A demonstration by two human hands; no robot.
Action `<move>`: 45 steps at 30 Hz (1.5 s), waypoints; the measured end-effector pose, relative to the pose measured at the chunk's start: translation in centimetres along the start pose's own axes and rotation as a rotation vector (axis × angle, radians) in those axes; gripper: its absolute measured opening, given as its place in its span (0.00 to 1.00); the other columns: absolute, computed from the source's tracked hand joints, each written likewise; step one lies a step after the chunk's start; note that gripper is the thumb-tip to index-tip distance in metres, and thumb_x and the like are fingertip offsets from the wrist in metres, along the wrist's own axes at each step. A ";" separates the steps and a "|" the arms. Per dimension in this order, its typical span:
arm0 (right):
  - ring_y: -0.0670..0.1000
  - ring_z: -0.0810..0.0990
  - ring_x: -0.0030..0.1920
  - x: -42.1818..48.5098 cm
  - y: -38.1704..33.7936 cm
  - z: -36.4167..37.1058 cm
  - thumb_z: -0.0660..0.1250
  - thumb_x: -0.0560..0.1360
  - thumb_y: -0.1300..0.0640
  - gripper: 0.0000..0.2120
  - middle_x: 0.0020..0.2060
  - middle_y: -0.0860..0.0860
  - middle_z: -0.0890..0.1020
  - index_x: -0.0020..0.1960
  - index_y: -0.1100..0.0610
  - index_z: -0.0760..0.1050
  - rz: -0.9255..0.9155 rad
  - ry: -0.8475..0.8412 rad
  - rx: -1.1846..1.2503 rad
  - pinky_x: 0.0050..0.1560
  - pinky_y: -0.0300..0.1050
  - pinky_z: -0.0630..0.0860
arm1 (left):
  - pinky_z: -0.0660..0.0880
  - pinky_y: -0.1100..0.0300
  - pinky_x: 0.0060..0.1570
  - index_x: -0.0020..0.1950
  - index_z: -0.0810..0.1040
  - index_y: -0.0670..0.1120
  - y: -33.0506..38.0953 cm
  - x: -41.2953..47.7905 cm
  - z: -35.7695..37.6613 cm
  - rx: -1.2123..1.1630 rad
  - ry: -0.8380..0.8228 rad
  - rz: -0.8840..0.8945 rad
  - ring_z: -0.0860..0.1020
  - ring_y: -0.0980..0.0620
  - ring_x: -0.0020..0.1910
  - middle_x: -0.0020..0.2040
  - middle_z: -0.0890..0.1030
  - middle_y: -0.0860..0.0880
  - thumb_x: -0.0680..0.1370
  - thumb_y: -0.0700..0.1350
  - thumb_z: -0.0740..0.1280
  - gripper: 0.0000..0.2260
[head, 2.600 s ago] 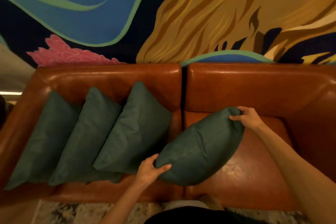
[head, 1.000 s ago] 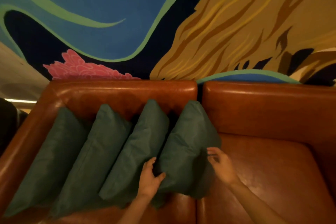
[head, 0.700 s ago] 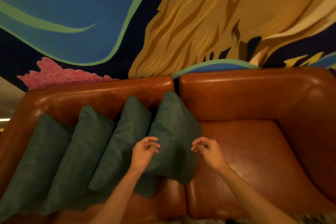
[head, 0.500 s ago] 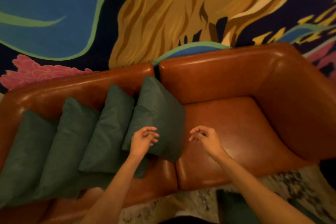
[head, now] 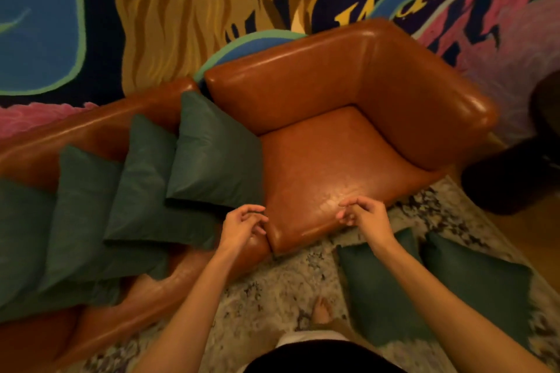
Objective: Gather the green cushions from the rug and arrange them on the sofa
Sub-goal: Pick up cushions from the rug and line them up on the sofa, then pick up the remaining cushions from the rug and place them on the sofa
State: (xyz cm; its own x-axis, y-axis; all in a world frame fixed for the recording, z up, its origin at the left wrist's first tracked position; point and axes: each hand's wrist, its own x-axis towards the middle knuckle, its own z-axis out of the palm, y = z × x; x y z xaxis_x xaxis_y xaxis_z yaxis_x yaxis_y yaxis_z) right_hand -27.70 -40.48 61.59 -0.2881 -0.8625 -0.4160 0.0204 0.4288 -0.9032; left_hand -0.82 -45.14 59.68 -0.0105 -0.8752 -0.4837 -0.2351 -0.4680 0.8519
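Hovering with loosely curled, empty fingers [head: 253, 209], left hand [head: 242, 225] and right hand [head: 362, 219] should grip the nearer dark green fabric cushion [head: 372, 297] on the speckled rug [head: 272, 291] by opposite edges

Both hands are over the front edge of the brown leather sofa [head: 327, 160]. My left hand [head: 244, 225] is at the seam between the seat pads and my right hand [head: 362, 218] is over the right pad.

Left of the left hand, four green square fabric cushions [head: 215, 151] stand in a row on the seat. They lean on the backrest, each overlapping its left neighbour.

Nearer me than the right hand, on the pale mottled rug [head: 272, 291], two more green cushions [head: 475, 278] lie side by side.

The painted mural wall [head: 181, 9] is behind the sofa.
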 end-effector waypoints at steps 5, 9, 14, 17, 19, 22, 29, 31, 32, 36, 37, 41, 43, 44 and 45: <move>0.47 0.79 0.28 -6.8 5.3 -0.8 0.58 0.75 0.72 0.12 0.30 0.55 0.83 0.42 0.63 0.78 0.075 0.042 -0.021 0.33 0.39 0.73 | 0.71 0.63 0.27 0.45 0.78 0.44 -4.2 -4.0 1.3 0.106 -0.129 -0.004 0.76 0.58 0.22 0.33 0.82 0.50 0.76 0.32 0.62 0.09; 0.47 0.79 0.27 -10.6 8.8 -0.6 0.58 0.75 0.73 0.11 0.30 0.57 0.83 0.43 0.64 0.78 0.136 0.056 -0.033 0.31 0.39 0.72 | 0.70 0.70 0.24 0.49 0.77 0.43 -7.4 -6.6 1.8 0.164 -0.223 -0.017 0.77 0.60 0.23 0.37 0.82 0.48 0.78 0.32 0.60 0.09; 0.46 0.78 0.24 -16.1 13.1 -2.7 0.57 0.74 0.74 0.12 0.27 0.54 0.83 0.43 0.63 0.77 0.280 0.051 -0.009 0.25 0.35 0.72 | 0.72 0.70 0.25 0.46 0.77 0.42 -13.1 -10.1 3.6 0.228 -0.304 -0.080 0.76 0.60 0.22 0.32 0.82 0.50 0.77 0.28 0.57 0.12; 0.46 0.78 0.23 -18.6 15.3 -5.1 0.58 0.74 0.72 0.12 0.27 0.53 0.83 0.43 0.60 0.77 0.367 0.039 -0.049 0.27 0.34 0.71 | 0.69 0.70 0.21 0.48 0.76 0.40 -15.7 -12.9 5.1 0.197 -0.334 -0.173 0.76 0.60 0.21 0.35 0.80 0.46 0.78 0.28 0.55 0.12; 0.46 0.78 0.23 -19.3 16.5 -7.1 0.58 0.75 0.70 0.11 0.27 0.52 0.83 0.44 0.60 0.77 0.398 0.036 -0.084 0.31 0.38 0.70 | 0.68 0.69 0.21 0.47 0.77 0.42 -16.8 -13.7 5.8 0.206 -0.326 -0.225 0.76 0.60 0.21 0.35 0.80 0.46 0.78 0.30 0.56 0.12; 0.46 0.77 0.22 -20.1 18.4 -10.7 0.58 0.79 0.66 0.09 0.27 0.53 0.83 0.46 0.62 0.77 0.426 0.093 -0.072 0.33 0.41 0.70 | 0.67 0.69 0.20 0.47 0.77 0.43 -18.2 -14.8 7.8 0.226 -0.314 -0.287 0.76 0.59 0.21 0.37 0.81 0.45 0.78 0.32 0.58 0.10; 0.52 0.77 0.26 -19.8 23.0 -19.4 0.59 0.81 0.59 0.10 0.29 0.56 0.83 0.48 0.62 0.77 0.528 0.110 -0.092 0.31 0.40 0.70 | 0.69 0.67 0.21 0.45 0.78 0.42 -20.1 -18.2 15.0 0.269 -0.312 -0.341 0.76 0.56 0.22 0.35 0.80 0.45 0.79 0.34 0.58 0.10; 0.50 0.78 0.24 -19.3 25.0 -21.6 0.57 0.80 0.63 0.10 0.28 0.54 0.83 0.48 0.63 0.77 0.558 0.054 -0.119 0.31 0.40 0.71 | 0.70 0.67 0.22 0.45 0.78 0.42 -21.8 -19.0 17.5 0.291 -0.306 -0.355 0.76 0.55 0.23 0.34 0.80 0.45 0.79 0.34 0.58 0.10; 0.49 0.78 0.23 -18.8 26.0 -23.0 0.56 0.80 0.64 0.11 0.27 0.54 0.83 0.49 0.64 0.77 0.584 0.017 -0.138 0.31 0.39 0.71 | 0.71 0.65 0.24 0.45 0.78 0.41 -22.8 -19.3 19.1 0.286 -0.299 -0.374 0.77 0.54 0.24 0.35 0.80 0.44 0.79 0.33 0.59 0.10; 0.47 0.78 0.21 -16.3 29.2 -27.9 0.55 0.81 0.63 0.12 0.25 0.52 0.82 0.50 0.63 0.77 0.655 -0.083 -0.196 0.28 0.36 0.72 | 0.71 0.65 0.23 0.48 0.79 0.38 -25.9 -20.2 24.2 0.302 -0.263 -0.408 0.78 0.56 0.24 0.34 0.81 0.44 0.79 0.32 0.58 0.10; 0.46 0.77 0.21 -15.6 29.7 -28.9 0.55 0.81 0.63 0.12 0.24 0.51 0.82 0.48 0.62 0.77 0.664 -0.080 -0.202 0.27 0.35 0.71 | 0.73 0.65 0.23 0.49 0.79 0.37 -26.7 -20.2 25.3 0.282 -0.248 -0.423 0.78 0.56 0.24 0.33 0.81 0.45 0.78 0.31 0.59 0.09; 0.46 0.76 0.20 -12.0 33.4 -32.6 0.57 0.81 0.62 0.11 0.23 0.51 0.81 0.43 0.58 0.74 0.692 -0.060 -0.235 0.25 0.34 0.69 | 0.76 0.63 0.29 0.43 0.79 0.40 -30.5 -19.4 29.7 0.239 -0.179 -0.472 0.79 0.55 0.26 0.32 0.81 0.45 0.78 0.29 0.58 0.12; 0.46 0.75 0.19 -10.2 36.1 -33.7 0.57 0.81 0.64 0.11 0.22 0.52 0.80 0.41 0.59 0.73 0.700 -0.034 -0.249 0.24 0.33 0.68 | 0.73 0.67 0.24 0.42 0.78 0.39 -32.7 -18.6 31.6 0.215 -0.159 -0.503 0.78 0.57 0.22 0.31 0.80 0.43 0.78 0.28 0.58 0.12; 0.48 0.76 0.21 -9.0 38.2 -34.2 0.57 0.80 0.64 0.10 0.24 0.53 0.80 0.42 0.60 0.73 0.720 -0.035 -0.268 0.24 0.34 0.68 | 0.72 0.67 0.22 0.42 0.78 0.39 -34.4 -18.0 32.6 0.210 -0.153 -0.523 0.77 0.57 0.21 0.30 0.80 0.43 0.78 0.29 0.59 0.11; 0.50 0.76 0.24 -8.0 39.9 -34.6 0.56 0.80 0.65 0.10 0.28 0.56 0.80 0.44 0.61 0.74 0.740 -0.035 -0.284 0.27 0.36 0.68 | 0.72 0.67 0.21 0.43 0.78 0.38 -35.7 -17.5 33.4 0.213 -0.157 -0.550 0.77 0.56 0.21 0.30 0.81 0.43 0.78 0.30 0.60 0.10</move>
State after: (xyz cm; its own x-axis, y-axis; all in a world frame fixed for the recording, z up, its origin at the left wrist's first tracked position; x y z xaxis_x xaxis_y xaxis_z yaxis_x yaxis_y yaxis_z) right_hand -57.67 -7.21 32.58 -0.2650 -0.3325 -0.9051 -0.0511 0.9422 -0.3312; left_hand -24.72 -9.02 30.97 0.0285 -0.4757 -0.8791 -0.4356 -0.7975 0.4174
